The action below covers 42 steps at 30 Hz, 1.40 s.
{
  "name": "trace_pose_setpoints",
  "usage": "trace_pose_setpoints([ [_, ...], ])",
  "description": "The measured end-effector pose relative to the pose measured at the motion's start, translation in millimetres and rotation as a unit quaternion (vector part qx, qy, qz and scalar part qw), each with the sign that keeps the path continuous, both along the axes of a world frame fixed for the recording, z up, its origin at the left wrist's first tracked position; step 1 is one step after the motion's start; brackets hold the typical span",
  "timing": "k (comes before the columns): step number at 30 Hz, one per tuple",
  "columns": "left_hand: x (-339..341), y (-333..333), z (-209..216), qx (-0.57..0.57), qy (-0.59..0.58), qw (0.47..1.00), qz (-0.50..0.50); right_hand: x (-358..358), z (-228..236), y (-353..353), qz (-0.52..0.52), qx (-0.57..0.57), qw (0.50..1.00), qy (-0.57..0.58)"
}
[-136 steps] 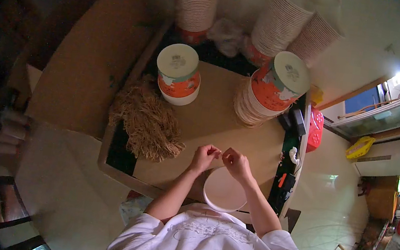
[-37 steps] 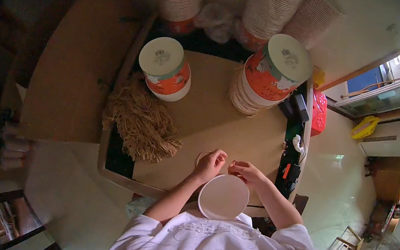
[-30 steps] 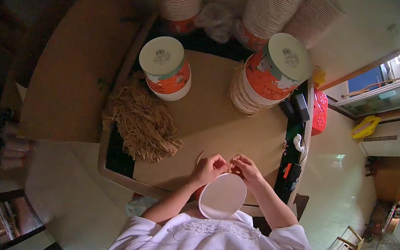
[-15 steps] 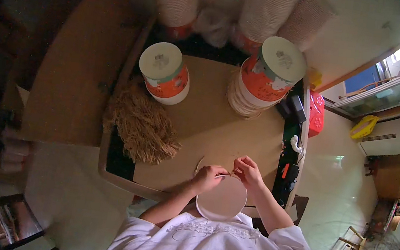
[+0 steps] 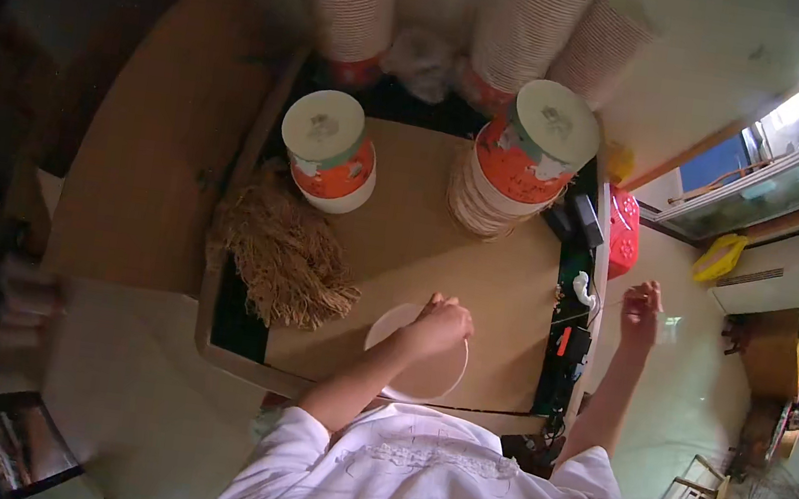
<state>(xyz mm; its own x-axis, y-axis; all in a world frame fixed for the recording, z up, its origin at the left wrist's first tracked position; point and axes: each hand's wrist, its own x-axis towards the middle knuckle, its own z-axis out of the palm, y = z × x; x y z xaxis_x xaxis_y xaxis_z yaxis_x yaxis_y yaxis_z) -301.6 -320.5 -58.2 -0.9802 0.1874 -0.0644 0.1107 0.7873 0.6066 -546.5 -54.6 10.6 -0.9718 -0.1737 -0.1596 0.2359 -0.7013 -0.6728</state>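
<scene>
A pale round paper tub [image 5: 433,380] stands near the table's front edge, close to my body. My left hand [image 5: 440,328] lies across it with bent fingers closed at its far rim; the fingertips are partly hidden. Out past the table's right edge, my right hand [image 5: 642,310] is raised with its fingers pinched together. A faint thin strand [image 5: 604,307] runs from the right hand back toward the table. Left of the tub lies a heap of brown twine strands [image 5: 288,255].
At the back left stands an upturned orange-and-white tub [image 5: 331,180]; a tub stack [image 5: 520,175] stands at the back right. Taller stacks of tubs [image 5: 529,34] rise behind. Along the right edge lie a black box with an orange part [image 5: 574,344] and a crumpled white piece [image 5: 583,289].
My right hand has left the tub's rim and swung far out to the right, drawing a thin strand. The left hand and tub have shifted slightly, the tub farther from my body.
</scene>
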Motion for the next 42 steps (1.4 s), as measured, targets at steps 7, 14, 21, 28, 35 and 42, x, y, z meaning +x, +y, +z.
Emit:
trace_pose_setpoints([
  [7,-13.4,11.9,10.4,-0.199,0.058,0.977,-0.043,21.9,40.8,7.6,0.0,0.204,0.973,0.108],
  [14,27.2,-8.4,86.7,0.14,0.297,0.923,0.201,108.3,26.7,-65.0,0.196,0.309,0.929,0.051],
  [21,47.6,-9.0,102.2,0.166,0.284,0.927,0.18,137.0,24.2,-96.2,0.245,0.311,0.918,0.032],
  [28,71.2,-6.4,106.6,0.183,0.28,0.92,0.205,146.9,13.0,-99.2,0.241,0.293,0.925,0.005],
  [35,95.6,-8.5,109.9,0.186,0.28,0.913,0.232,150.2,16.6,-90.9,0.237,0.323,0.916,0.001],
  [42,115.1,-3.0,118.7,0.192,0.296,0.897,0.267,161.2,18.6,-98.4,0.276,0.349,0.895,0.013],
])
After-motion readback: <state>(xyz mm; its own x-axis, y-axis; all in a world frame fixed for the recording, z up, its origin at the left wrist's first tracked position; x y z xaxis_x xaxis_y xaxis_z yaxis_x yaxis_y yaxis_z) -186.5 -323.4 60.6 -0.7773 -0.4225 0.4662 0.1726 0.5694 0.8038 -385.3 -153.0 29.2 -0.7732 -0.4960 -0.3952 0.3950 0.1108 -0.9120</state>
